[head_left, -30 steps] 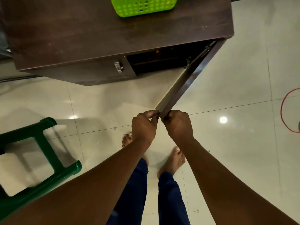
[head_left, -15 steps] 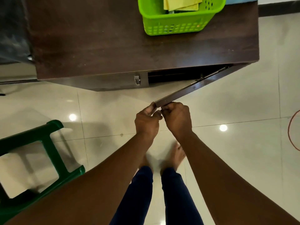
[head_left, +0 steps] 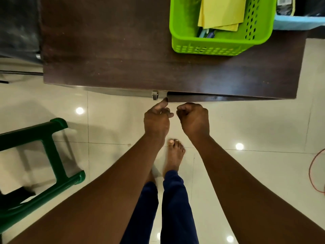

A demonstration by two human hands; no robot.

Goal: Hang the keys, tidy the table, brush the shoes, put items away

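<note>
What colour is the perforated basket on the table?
Bright lime green; the basket shows clearly in the head view, the only one here.

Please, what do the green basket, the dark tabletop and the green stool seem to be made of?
The bright green perforated basket looks like moulded plastic: uniform colour and regular punched holes. The dark brown tabletop looks like wood or wood-look laminate, with a faint grain and dull sheen; which one cannot be told. The dark green stool looks like glossy moulded plastic, with rounded edges and shiny highlights.

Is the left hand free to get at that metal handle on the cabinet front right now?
Probably yes. The left hand holds nothing, its raised finger is just beside the metal handle, and nothing lies between them.
</note>
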